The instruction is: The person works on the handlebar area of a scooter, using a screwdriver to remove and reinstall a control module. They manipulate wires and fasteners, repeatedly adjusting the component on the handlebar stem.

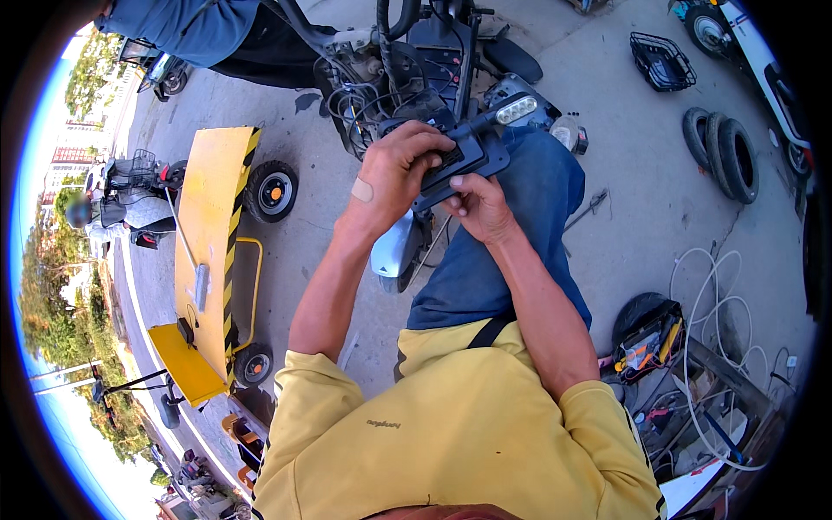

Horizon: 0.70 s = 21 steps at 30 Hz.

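A black plastic part (492,158) with a raised rectangular middle and a wide flange rests over my right thigh. My left hand (390,173), with a plaster near the wrist, has its fingers bent onto the upper face and left side of the part. At its near edge, my right hand (481,206) pinches the rim, the thumb on top and the other fingers partly hidden below. Just beyond the part is a clear oval lamp (516,109) in a dark housing; whether the two are joined I cannot tell. A stripped-down scooter frame (381,69) with exposed cables stands ahead.
A person in dark clothes (208,35) is at the far left. A yellow cart (208,234) with black wheels stands left. On the right are stacked tyres (737,160), a black wire basket (662,62), a tool bin (646,334) and a coiled pale hose (689,373).
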Available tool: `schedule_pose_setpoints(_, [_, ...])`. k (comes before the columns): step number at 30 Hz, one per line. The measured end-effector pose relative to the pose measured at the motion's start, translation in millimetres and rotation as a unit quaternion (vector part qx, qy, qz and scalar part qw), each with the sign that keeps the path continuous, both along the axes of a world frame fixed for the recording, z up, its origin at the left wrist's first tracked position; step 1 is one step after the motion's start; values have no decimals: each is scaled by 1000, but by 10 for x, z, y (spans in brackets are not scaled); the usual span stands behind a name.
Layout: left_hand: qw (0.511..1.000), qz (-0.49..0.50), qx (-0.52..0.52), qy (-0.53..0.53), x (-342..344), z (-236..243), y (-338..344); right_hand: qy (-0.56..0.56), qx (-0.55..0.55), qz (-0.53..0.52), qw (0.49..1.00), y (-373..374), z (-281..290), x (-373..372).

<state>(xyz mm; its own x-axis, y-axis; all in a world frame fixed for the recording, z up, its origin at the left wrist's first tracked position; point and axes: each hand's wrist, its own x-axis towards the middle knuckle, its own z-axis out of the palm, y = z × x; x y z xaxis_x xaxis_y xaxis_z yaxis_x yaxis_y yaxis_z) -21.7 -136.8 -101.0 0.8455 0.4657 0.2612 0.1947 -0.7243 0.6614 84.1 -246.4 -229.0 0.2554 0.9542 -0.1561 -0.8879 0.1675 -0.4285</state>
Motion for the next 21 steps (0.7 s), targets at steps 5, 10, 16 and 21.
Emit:
schedule_pose_setpoints(5, [1000, -6, -5, 1, -25, -51, 34, -1, -1, 2, 1000, -8, -16, -7])
schedule_pose_setpoints(10, [997, 13, 82, -2, -49, -99, 3, -1, -21, -20, 1000, 11, -16, -23])
schedule_pose_setpoints(16, [994, 41, 103, -16, -157, -282, -56, -7, -35, -44, 998, 16, -51, -41])
schedule_pose_setpoints(21, [985, 60, 158, -28, -156, -332, -102, -53, -24, -73, 996, 61, -24, -57])
